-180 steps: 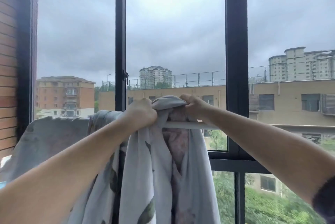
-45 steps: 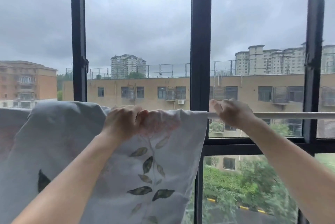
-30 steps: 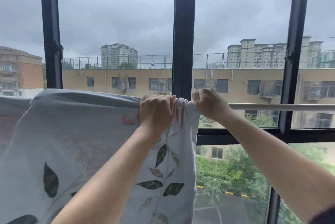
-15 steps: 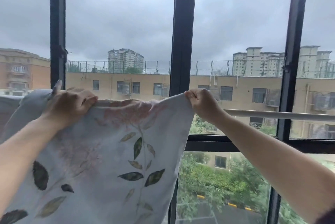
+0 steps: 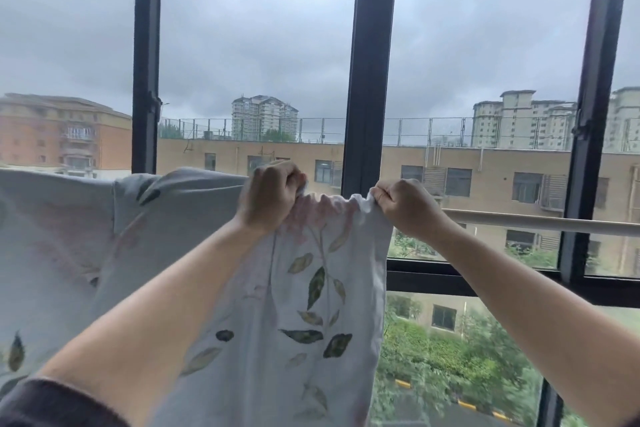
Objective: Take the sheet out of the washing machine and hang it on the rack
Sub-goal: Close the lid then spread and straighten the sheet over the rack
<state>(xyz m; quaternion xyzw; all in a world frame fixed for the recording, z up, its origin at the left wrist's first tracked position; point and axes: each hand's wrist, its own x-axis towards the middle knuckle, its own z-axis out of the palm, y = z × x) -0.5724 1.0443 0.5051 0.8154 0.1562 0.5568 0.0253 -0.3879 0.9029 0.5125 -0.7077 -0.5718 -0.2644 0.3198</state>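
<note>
A pale grey sheet (image 5: 294,305) printed with green leaves and faint pink flowers hangs over the white rack bar (image 5: 540,223) in front of the window. It covers the bar from the left edge of view to the middle. My left hand (image 5: 270,196) grips the sheet's bunched top edge. My right hand (image 5: 405,205) grips the sheet's right corner on the bar, a short way to the right of the left hand. The cloth between the two hands is gathered in small folds. The bar is bare to the right of my right hand.
Black window frames (image 5: 369,80) stand close behind the bar, with a horizontal frame member (image 5: 485,283) below it. Buildings, trees and a grey sky lie outside the glass.
My left hand has slid right along the sheet's top edge toward my right hand, bunching the cloth between them. The right hand stays at the corner on the bar.
</note>
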